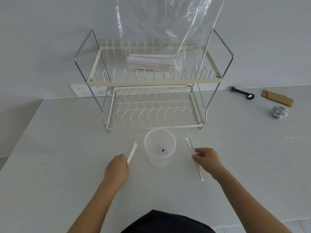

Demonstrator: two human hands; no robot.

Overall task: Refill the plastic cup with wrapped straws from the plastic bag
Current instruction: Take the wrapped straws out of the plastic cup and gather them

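A clear plastic cup [159,147] stands upright on the counter in front of the rack, with only a small dark speck on its bottom. My left hand [117,169] grips one wrapped straw [132,151] just left of the cup, its tip pointing up and away. To the right of the cup, my right hand [207,161] holds wrapped straws [191,145] that slant from upper left to lower right. A tall clear plastic bag [168,31] stands on the rack's top shelf, with a stack of wrapped straws [151,63] lying in its bottom.
A two-tier wire dish rack [151,106] stands against the wall behind the cup. A wall socket [89,92] sits at its left. At the far right lie a black tool [243,92], a cardboard piece [276,97] and a crumpled foil ball [279,111].
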